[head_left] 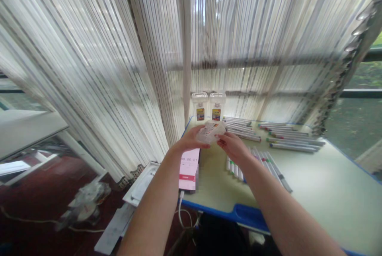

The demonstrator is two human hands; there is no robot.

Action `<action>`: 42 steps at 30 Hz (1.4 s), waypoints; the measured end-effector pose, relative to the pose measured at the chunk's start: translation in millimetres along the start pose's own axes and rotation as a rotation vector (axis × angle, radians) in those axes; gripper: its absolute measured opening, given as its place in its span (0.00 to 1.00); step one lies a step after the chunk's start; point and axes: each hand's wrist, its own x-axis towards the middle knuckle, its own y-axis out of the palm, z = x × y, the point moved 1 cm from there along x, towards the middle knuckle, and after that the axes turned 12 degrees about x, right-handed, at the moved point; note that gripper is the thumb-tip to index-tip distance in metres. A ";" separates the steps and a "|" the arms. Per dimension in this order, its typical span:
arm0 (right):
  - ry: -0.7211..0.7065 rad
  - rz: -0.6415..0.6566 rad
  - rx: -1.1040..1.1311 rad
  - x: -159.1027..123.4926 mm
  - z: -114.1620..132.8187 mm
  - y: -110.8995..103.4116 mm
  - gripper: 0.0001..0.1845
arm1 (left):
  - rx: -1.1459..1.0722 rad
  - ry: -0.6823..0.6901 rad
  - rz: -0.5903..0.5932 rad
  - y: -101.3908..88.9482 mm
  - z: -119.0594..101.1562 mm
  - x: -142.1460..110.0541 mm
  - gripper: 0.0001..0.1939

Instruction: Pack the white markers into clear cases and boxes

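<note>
A clear plastic box (210, 131) with a printed label is held tilted above the back left of the table. My left hand (192, 138) is closed around its left side. My right hand (232, 144) grips its right end with the fingertips. Behind it stand two similar clear boxes with white lids, a left box (200, 106) and a right box (217, 106), each with a yellow and dark label. Below my right hand lies a group of markers (273, 164), partly hidden by my forearm.
Further marker groups lie at the back middle (241, 128) and back right (294, 138) of the pale table (337, 200). A phone (189, 168) showing a timer lies at the left edge, its white cable (180, 208) hanging down. Sheer curtains (161, 49) hang behind.
</note>
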 end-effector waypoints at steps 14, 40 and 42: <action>-0.102 0.062 0.073 -75.8 52.7 17.6 0.14 | -0.093 0.063 -0.042 -10.6 -76.4 -25.8 0.32; -0.108 -0.181 -0.259 -212.8 144.1 -127.2 0.05 | -1.028 -0.265 -0.284 101.4 -194.5 -32.1 0.34; -0.089 -0.166 -0.263 -211.4 144.3 -129.9 0.05 | -1.024 -0.267 -0.309 104.2 -190.1 -29.5 0.34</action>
